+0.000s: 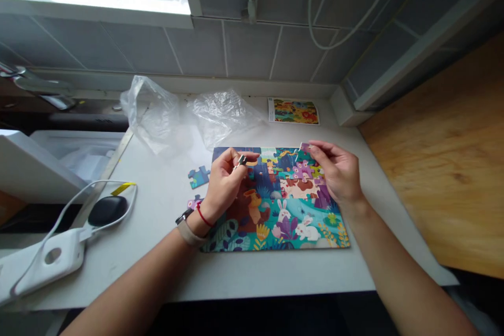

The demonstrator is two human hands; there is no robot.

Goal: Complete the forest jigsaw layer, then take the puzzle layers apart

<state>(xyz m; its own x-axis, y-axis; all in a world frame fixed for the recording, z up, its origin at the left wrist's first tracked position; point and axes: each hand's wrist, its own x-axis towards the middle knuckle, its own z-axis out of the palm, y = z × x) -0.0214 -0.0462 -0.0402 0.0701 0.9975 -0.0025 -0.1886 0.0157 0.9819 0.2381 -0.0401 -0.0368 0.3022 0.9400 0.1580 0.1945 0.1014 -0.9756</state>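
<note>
My right hand pinches a teal and purple jigsaw piece over the upper right of the puzzle board. My left hand is closed over the board's upper left, with a small jigsaw piece seen nearly edge-on between thumb and fingers; its picture does not show. Pictures of white rabbits, a brown animal and plants cover the board. A pink-purple piece lies over the board near my right fingers. Left of the board lies a loose blue piece; a purple piece is partly hidden by my left wrist.
Crumpled clear plastic bags lie behind the board. A picture card rests near the wall. At the left are a white power strip, a cable, a black case and a faucet. A wooden panel stands at right.
</note>
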